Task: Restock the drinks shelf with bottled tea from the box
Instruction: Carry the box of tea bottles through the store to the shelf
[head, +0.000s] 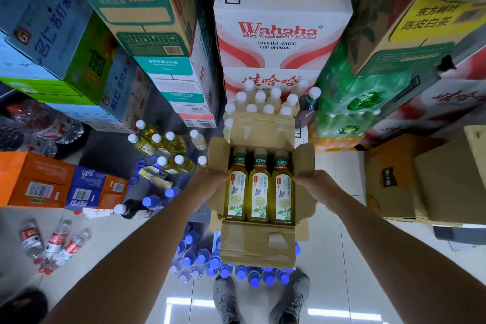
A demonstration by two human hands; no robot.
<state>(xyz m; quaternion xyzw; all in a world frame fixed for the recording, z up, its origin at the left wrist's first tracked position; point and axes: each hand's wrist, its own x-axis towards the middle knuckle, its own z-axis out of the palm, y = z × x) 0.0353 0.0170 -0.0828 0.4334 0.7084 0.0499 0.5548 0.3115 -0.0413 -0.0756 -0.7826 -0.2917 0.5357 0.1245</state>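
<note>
Open box (259,242) held at centre, left hand (210,179) at 9 o'clock, right hand (311,183) at 3, fingers clamped on its side flaps; three tea bottles (259,192) inside; no shelf in view, restocking apparently not begun

I have the open box (259,242) between my left hand (210,179) and right hand (311,184), three tea bottles (259,189) side by side in it; Wahaha cartons (281,34) stacked beyond, loose bottles (163,144) far left
</note>
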